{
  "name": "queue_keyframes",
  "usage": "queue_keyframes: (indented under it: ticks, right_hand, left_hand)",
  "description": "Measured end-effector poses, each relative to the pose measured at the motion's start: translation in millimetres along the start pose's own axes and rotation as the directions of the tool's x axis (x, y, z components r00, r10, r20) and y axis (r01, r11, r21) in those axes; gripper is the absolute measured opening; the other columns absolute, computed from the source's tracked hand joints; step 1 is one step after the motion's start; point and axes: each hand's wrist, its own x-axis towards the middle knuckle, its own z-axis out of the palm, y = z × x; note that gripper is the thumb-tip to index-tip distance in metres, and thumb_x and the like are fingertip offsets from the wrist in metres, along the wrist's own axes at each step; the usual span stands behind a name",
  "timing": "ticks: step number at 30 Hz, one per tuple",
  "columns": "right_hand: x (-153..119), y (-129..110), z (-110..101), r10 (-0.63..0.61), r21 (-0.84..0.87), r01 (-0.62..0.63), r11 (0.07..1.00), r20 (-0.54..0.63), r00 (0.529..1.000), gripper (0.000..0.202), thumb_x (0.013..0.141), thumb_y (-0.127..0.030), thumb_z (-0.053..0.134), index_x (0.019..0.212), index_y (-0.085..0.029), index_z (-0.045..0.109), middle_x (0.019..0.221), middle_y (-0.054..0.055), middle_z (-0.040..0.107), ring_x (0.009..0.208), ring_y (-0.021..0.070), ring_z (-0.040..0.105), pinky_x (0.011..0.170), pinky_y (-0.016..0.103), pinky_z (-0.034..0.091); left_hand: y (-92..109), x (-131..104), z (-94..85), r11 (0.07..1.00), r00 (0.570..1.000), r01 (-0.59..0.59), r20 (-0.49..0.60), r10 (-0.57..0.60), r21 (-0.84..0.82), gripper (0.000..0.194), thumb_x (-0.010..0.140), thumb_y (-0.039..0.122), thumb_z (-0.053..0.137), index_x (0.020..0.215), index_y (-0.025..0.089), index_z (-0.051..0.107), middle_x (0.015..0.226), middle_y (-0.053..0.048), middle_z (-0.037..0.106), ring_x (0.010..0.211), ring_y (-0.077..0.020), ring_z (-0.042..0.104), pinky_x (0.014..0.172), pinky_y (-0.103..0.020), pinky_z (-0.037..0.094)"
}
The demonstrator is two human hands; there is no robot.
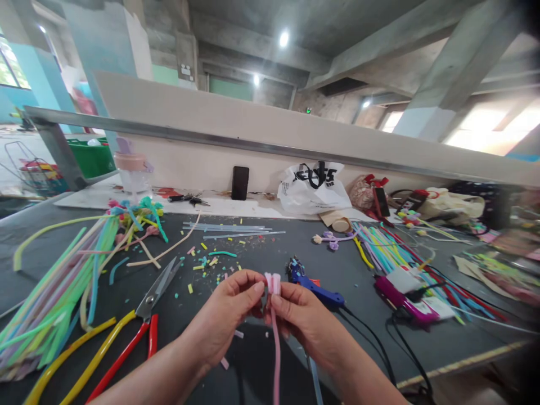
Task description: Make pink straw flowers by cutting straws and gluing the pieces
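Between my two hands, just above the dark table, is a pink fuzzy pipe cleaner (276, 349) folded into short loops at its top, its long end hanging down. My left hand (230, 309) pinches the loops from the left with thumb and forefinger. From the right, my right hand (306, 323) grips the same folded part, its thumb pressed on the front. A blue hot glue gun (320, 291) lies just beyond my right hand. Scissors (147, 301) with red handles rest open to the left of my left forearm.
Bundles of coloured pipe cleaners (46, 304) lie at left and right. Clear glue sticks (236, 228) and small scraps (211, 263) are scattered ahead. A phone (240, 183), a white plastic bag (312, 188) and a cup (133, 171) stand along the back. Black cables (375, 332) run at right.
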Motion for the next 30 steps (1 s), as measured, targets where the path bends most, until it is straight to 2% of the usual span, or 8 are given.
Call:
queue_keyframes:
  ticks: [4, 9, 13, 16, 20, 25, 30]
  right_hand:
    - [-2.4, -0.4, 3.2, 0.045, 0.046, -0.044, 0.998, -0.009, 0.999, 0.029, 0.074, -0.04, 0.066, 0.071, -0.011, 0.062, 0.056, 0.0, 0.056, 0.047, 0.0052, 0.04, 0.045, 0.018, 0.025]
    - [-3.0, -1.0, 1.8, 0.055, 0.06, -0.055, 0.997, -0.009, 0.998, 0.031, 0.074, -0.039, 0.066, 0.064, -0.01, 0.061, 0.056, 0.0, 0.055, 0.049, 0.0058, 0.042, 0.046, 0.019, 0.024]
    - [-3.4, -0.8, -0.1, 0.059, 0.109, -0.06, 0.992, 0.018, 0.998, 0.03, 0.074, -0.039, 0.066, 0.068, -0.01, 0.062, 0.056, 0.0, 0.054, 0.051, 0.0064, 0.043, 0.048, 0.019, 0.025]
    - [-4.3, 0.0, -1.5, 0.069, 0.147, -0.071, 0.987, 0.015, 0.997, 0.028, 0.074, -0.038, 0.066, 0.071, -0.01, 0.063, 0.055, -0.001, 0.053, 0.048, 0.0058, 0.042, 0.047, 0.019, 0.024]
    - [-4.4, 1.0, -2.1, 0.077, 0.161, -0.074, 0.984, -0.011, 0.997, 0.025, 0.075, -0.035, 0.066, 0.071, -0.011, 0.063, 0.054, -0.001, 0.052, 0.046, 0.0053, 0.042, 0.047, 0.019, 0.025]
    - [-2.2, 2.3, -0.2, 0.083, 0.175, -0.085, 0.981, 0.017, 0.996, 0.025, 0.075, -0.035, 0.065, 0.07, -0.011, 0.062, 0.052, -0.002, 0.052, 0.045, 0.005, 0.042, 0.046, 0.019, 0.024]
    - [-2.5, 2.5, 1.3, 0.078, 0.183, -0.084, 0.979, 0.04, 0.996, 0.025, 0.074, -0.035, 0.067, 0.069, -0.011, 0.063, 0.052, -0.002, 0.052, 0.043, 0.0047, 0.04, 0.045, 0.019, 0.023]
  left_hand:
    - [-1.0, 0.5, -0.4, 1.0, 0.999, 0.01, 0.054, -0.009, -0.018, 0.018, 0.077, 0.031, 0.059, 0.077, 0.013, 0.056, 0.064, 0.0, 0.055, 0.054, -0.0107, 0.054, 0.06, -0.028, 0.044]
    - [-2.2, 0.3, -1.2, 0.998, 0.996, 0.016, 0.087, -0.011, -0.054, 0.017, 0.077, 0.03, 0.059, 0.075, 0.013, 0.056, 0.066, 0.001, 0.053, 0.057, -0.0103, 0.055, 0.063, -0.028, 0.043]
    - [-2.1, -0.6, -0.9, 0.997, 0.994, 0.046, 0.1, -0.04, -0.056, 0.02, 0.078, 0.033, 0.058, 0.076, 0.014, 0.057, 0.066, 0.0, 0.054, 0.059, -0.0101, 0.055, 0.064, -0.027, 0.042]
    - [-0.1, -0.6, -1.3, 0.999, 0.999, 0.021, 0.028, -0.02, -0.031, 0.02, 0.076, 0.035, 0.06, 0.082, 0.016, 0.057, 0.068, 0.0, 0.056, 0.059, -0.0094, 0.053, 0.06, -0.024, 0.04]
    - [4.0, 1.0, -4.7, 0.994, 0.986, -0.093, -0.133, 0.1, 0.061, 0.019, 0.073, 0.029, 0.064, 0.085, 0.018, 0.056, 0.07, 0.002, 0.056, 0.059, -0.0081, 0.05, 0.059, -0.022, 0.039]
    - [3.2, 3.8, -8.8, 0.977, 0.975, -0.123, -0.161, 0.151, 0.173, 0.014, 0.07, 0.026, 0.066, 0.077, 0.016, 0.058, 0.068, 0.002, 0.056, 0.06, -0.0087, 0.05, 0.059, -0.022, 0.038]
    - [-0.4, 4.6, -6.9, 0.974, 0.966, -0.142, -0.192, 0.175, 0.174, 0.015, 0.066, 0.026, 0.068, 0.072, 0.016, 0.057, 0.065, 0.003, 0.056, 0.058, -0.0087, 0.049, 0.057, -0.021, 0.038]
